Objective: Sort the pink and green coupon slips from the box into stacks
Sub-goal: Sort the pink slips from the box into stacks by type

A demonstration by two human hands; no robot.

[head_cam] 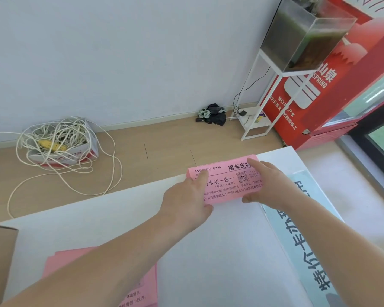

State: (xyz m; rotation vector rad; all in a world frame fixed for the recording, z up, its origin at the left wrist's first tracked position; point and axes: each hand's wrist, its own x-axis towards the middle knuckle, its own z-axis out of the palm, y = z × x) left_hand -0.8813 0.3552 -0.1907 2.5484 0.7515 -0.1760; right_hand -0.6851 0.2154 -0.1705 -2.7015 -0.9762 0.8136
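A: Starting well left of the hold and back toward the person, a brown cardboard box [0, 251] shows only its matte corner at the frame's edge.

B: Just right of it, loose pink paper coupon slips [142, 291] fan out flat, partly hidden under the left forearm.

A: Now the left hand [186, 196]. Its fingers are straight and spread, the index lying on the printed top, the thumb against the near edge.

B: Between both hands sits the task's thing, a rectangular stack of pink coupon slips [226, 180] with black print and a QR square. It lies on the smooth white table board [220, 251], near its far edge.

A: The right hand [273, 182] covers the stack's right end, fingers flat and close together on top, thumb touching the near edge.

B: Is either hand lifting it?

A: Cannot tell; the stack's underside is hidden.

B: Right of the hold, under the right forearm, a glossy pale blue banner strip [308, 240] with large black characters runs back toward the person.
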